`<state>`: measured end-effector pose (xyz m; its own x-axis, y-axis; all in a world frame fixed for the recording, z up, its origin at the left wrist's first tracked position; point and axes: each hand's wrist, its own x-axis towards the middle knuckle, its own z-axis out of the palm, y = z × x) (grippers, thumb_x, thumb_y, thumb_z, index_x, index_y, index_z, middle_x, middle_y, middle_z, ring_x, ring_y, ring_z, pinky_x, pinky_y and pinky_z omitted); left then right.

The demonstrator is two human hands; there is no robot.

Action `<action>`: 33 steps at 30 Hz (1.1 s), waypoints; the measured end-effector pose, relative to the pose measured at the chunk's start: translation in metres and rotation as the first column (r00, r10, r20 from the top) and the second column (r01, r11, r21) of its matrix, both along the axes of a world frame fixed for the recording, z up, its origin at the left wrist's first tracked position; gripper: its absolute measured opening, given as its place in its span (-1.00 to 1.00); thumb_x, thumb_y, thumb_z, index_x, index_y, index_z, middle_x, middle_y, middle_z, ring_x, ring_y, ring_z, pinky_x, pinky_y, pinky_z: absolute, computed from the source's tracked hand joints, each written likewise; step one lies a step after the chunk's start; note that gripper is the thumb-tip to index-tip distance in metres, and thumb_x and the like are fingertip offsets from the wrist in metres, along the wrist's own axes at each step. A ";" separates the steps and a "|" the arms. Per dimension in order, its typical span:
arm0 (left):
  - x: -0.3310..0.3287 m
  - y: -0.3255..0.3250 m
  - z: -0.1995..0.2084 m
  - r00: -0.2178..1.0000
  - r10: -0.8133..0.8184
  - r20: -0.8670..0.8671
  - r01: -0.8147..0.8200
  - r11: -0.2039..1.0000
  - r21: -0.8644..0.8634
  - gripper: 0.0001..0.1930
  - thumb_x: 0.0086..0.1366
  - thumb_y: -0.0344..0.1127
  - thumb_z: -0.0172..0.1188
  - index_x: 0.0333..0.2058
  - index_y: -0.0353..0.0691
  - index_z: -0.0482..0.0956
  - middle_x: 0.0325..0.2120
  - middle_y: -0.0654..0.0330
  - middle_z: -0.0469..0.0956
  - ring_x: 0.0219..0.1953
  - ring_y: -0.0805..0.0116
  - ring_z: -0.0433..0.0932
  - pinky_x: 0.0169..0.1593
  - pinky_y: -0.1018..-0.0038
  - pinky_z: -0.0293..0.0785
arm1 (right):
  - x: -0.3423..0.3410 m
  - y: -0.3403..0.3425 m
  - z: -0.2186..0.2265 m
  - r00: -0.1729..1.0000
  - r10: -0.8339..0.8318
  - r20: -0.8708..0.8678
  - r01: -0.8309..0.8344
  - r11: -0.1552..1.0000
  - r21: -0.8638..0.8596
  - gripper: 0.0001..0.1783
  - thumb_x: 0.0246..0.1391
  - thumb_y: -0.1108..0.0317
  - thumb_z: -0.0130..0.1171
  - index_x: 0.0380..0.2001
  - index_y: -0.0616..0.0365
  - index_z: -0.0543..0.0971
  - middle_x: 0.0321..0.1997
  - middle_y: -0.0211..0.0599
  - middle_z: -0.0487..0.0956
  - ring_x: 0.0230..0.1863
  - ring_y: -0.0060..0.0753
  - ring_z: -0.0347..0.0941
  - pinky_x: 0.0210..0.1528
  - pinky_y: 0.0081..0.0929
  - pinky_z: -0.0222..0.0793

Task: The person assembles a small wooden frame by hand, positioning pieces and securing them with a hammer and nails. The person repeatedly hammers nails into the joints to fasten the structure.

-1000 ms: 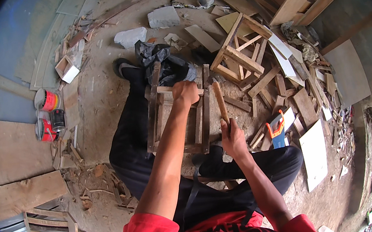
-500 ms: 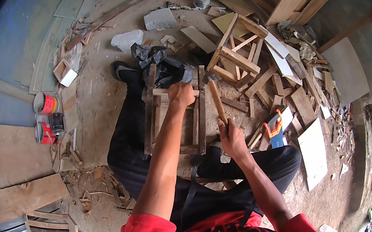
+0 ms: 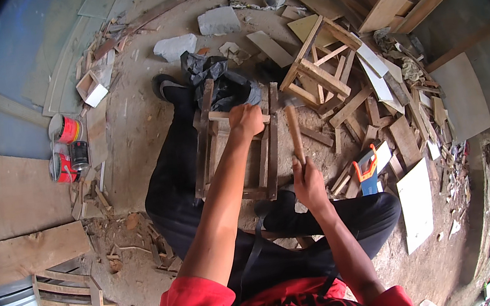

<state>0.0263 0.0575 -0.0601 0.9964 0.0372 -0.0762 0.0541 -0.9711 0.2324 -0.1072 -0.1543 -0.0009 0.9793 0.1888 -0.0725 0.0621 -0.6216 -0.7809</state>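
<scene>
Between my legs stands a small wooden frame (image 3: 272, 149) made of narrow rails and crossbars. My left hand (image 3: 245, 119) is closed around its upper crossbar (image 3: 219, 116), toward the right rail. A hammer (image 3: 296, 134) with a wooden handle is gripped near the handle's end by my right hand (image 3: 310, 186). Its head is up beside the frame's right rail, seemingly apart from it; the head looks blurred. A crumpled black plastic bag (image 3: 217, 79) lies just behind the frame. Whether my left fingers also hold something small is hidden.
A handsaw with an orange handle (image 3: 366, 165) lies right of my knee. Another wooden frame (image 3: 321, 75) sits on a scrap-wood pile at the right. Cans (image 3: 68, 129) stand at the left; stone blocks (image 3: 219, 21) lie at the back. A white board (image 3: 417, 208) rests at the right.
The whole view has shifted a little, so the surroundings appear farther right. The hammer stands slightly more upright. My left hand keeps its place on the crossbar.
</scene>
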 end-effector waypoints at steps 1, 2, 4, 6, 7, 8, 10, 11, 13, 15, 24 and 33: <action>-0.001 -0.001 0.001 1.000 -0.010 -0.009 0.010 1.000 -0.008 -0.81 -0.04 -0.36 0.19 -0.45 -0.25 0.72 -0.39 -0.10 0.67 -0.26 -0.03 0.68 -0.15 0.20 0.59 | 0.004 -0.005 -0.011 0.999 0.002 0.046 -0.002 1.000 -0.009 -0.67 0.35 0.22 -0.02 -0.22 0.38 0.40 -0.64 0.17 0.48 -0.54 0.23 0.54 -0.56 -0.10 0.29; -0.001 0.001 0.003 1.000 -0.013 -0.018 0.013 1.000 -0.009 -0.81 -0.04 -0.36 0.19 -0.45 -0.25 0.72 -0.39 -0.10 0.67 -0.26 -0.04 0.68 -0.16 0.20 0.59 | 0.005 -0.003 -0.004 0.999 -0.035 0.023 0.035 0.999 0.010 -0.67 0.35 0.22 -0.02 -0.23 0.37 0.40 -0.64 0.16 0.48 -0.54 0.23 0.54 -0.56 -0.10 0.29; 0.000 0.006 0.002 1.000 0.008 0.005 -0.008 1.000 -0.002 -0.81 -0.04 -0.36 0.19 -0.45 -0.24 0.72 -0.39 -0.09 0.67 -0.26 -0.04 0.68 -0.16 0.20 0.60 | 0.006 0.003 0.014 0.995 -0.091 -0.034 0.093 0.994 0.049 -0.68 0.36 0.22 -0.03 -0.27 0.34 0.39 -0.63 0.16 0.48 -0.53 0.23 0.54 -0.56 -0.10 0.28; -0.005 0.003 -0.003 1.000 0.004 0.022 -0.004 1.000 -0.012 -0.82 -0.04 -0.35 0.19 -0.45 -0.23 0.72 -0.39 -0.09 0.67 -0.26 -0.03 0.68 -0.16 0.19 0.60 | 0.005 0.002 0.016 0.994 -0.106 -0.033 0.108 0.993 0.053 -0.70 0.35 0.24 -0.02 -0.28 0.33 0.40 -0.62 0.16 0.49 -0.52 0.23 0.54 -0.54 -0.10 0.29; -0.005 0.003 -0.004 0.999 0.000 0.037 0.001 1.000 -0.017 -0.82 -0.04 -0.35 0.19 -0.46 -0.23 0.72 -0.39 -0.08 0.67 -0.26 -0.03 0.68 -0.17 0.19 0.60 | 0.004 0.003 0.015 0.994 -0.103 -0.038 0.106 0.992 0.068 -0.70 0.35 0.24 -0.01 -0.29 0.33 0.40 -0.62 0.18 0.49 -0.51 0.25 0.53 -0.54 -0.08 0.29; -0.002 0.004 -0.003 0.998 -0.006 0.061 0.007 1.000 -0.018 -0.82 -0.03 -0.34 0.19 -0.46 -0.22 0.72 -0.39 -0.08 0.67 -0.26 -0.02 0.68 -0.17 0.19 0.60 | 0.006 0.004 0.017 0.994 -0.102 -0.035 0.104 0.991 0.087 -0.71 0.34 0.25 -0.01 -0.29 0.33 0.40 -0.61 0.19 0.49 -0.51 0.28 0.53 -0.54 -0.07 0.29; 0.000 0.001 -0.002 1.000 -0.003 0.003 0.003 1.000 0.030 -0.84 -0.01 -0.32 0.21 -0.45 -0.18 0.71 -0.36 -0.01 0.68 -0.24 0.06 0.69 -0.17 0.24 0.59 | 0.007 -0.002 0.002 0.997 -0.062 -0.043 0.062 0.998 0.005 -0.71 0.33 0.27 0.01 -0.28 0.35 0.39 -0.59 0.26 0.49 -0.45 0.37 0.50 -0.53 -0.02 0.28; 0.000 0.001 -0.001 1.000 0.003 -0.029 -0.001 0.998 0.056 -0.85 0.00 -0.31 0.22 -0.45 -0.16 0.71 -0.35 0.02 0.69 -0.23 0.10 0.69 -0.17 0.26 0.59 | 0.007 -0.003 0.002 0.999 -0.039 -0.037 0.040 0.999 0.002 -0.71 0.33 0.27 0.01 -0.28 0.35 0.38 -0.58 0.28 0.49 -0.44 0.39 0.50 -0.52 -0.01 0.29; 0.001 0.001 0.001 1.000 0.000 -0.021 0.001 0.999 0.036 -0.85 0.00 -0.31 0.22 -0.44 -0.15 0.71 -0.35 0.03 0.69 -0.23 0.11 0.69 -0.18 0.26 0.59 | 0.006 -0.001 -0.003 0.999 -0.035 0.024 0.035 0.999 -0.024 -0.71 0.33 0.27 0.02 -0.30 0.35 0.39 -0.60 0.28 0.49 -0.44 0.39 0.50 -0.52 0.00 0.29; -0.002 0.001 -0.001 1.000 0.003 -0.030 -0.002 0.999 0.036 -0.84 0.00 -0.31 0.22 -0.43 -0.15 0.72 -0.34 0.04 0.69 -0.23 0.11 0.69 -0.18 0.26 0.59 | 0.013 -0.001 0.003 1.000 -0.008 -0.026 0.006 0.997 -0.076 -0.71 0.33 0.26 0.01 -0.30 0.35 0.39 -0.60 0.28 0.48 -0.45 0.39 0.49 -0.52 0.00 0.29; -0.003 0.003 -0.005 1.000 0.005 -0.027 -0.005 1.000 0.028 -0.82 0.02 -0.33 0.21 -0.39 -0.14 0.73 -0.33 0.04 0.69 -0.23 0.12 0.69 -0.15 0.26 0.57 | 0.009 -0.006 0.007 0.998 0.043 0.042 -0.040 0.997 -0.068 -0.64 0.35 0.17 -0.02 -0.30 0.33 0.40 -0.63 0.22 0.47 -0.52 0.38 0.47 -0.51 0.01 0.29; -0.004 0.002 -0.005 1.000 0.010 -0.007 -0.010 1.000 0.030 -0.85 -0.01 -0.33 0.22 -0.44 -0.13 0.73 -0.37 0.04 0.70 -0.25 0.13 0.69 -0.17 0.26 0.57 | 0.008 -0.001 0.003 0.998 -0.013 -0.055 0.009 0.997 -0.078 -0.55 0.36 0.08 -0.06 -0.32 0.36 0.43 -0.52 0.30 0.52 -0.35 0.42 0.50 -0.33 0.11 0.34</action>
